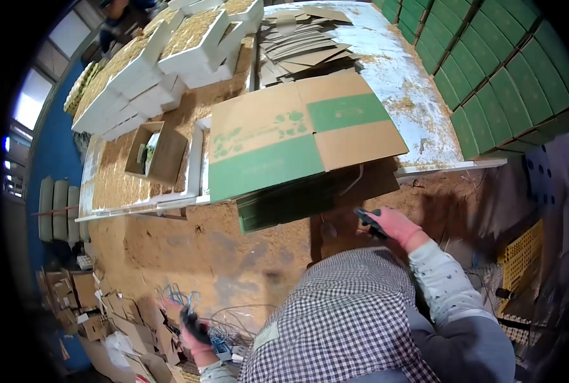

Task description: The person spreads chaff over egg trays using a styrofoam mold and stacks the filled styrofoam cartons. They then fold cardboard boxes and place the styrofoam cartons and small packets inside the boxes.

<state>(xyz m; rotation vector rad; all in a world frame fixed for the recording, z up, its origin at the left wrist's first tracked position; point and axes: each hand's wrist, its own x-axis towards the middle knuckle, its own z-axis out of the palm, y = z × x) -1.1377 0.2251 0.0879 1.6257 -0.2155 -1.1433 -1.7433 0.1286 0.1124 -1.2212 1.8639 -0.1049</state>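
Pink gloves with dark palms and fingers cover both hands. My right hand [389, 226] is beside the checked apron, just below the near edge of the flattened green and brown cardboard boxes [265, 161]; its dark fingertips point left, and whether they hold anything is too small to tell. Low on the left, my left hand [197, 330] hangs near blue and grey cords [182, 297], its fingers blurred. The cardboard stack lies on the white table and juts past its front edge, with dark flaps hanging beneath.
Left on the table are an open brown box [157, 153] and white foam trays [195, 48]. Thin cardboard pieces [303, 45] lie behind the stack. Green boxes [501, 83] are piled at right. A yellow crate [522, 258] and scrap cardboard [83, 290] flank me. Another person [119, 22] is far left.
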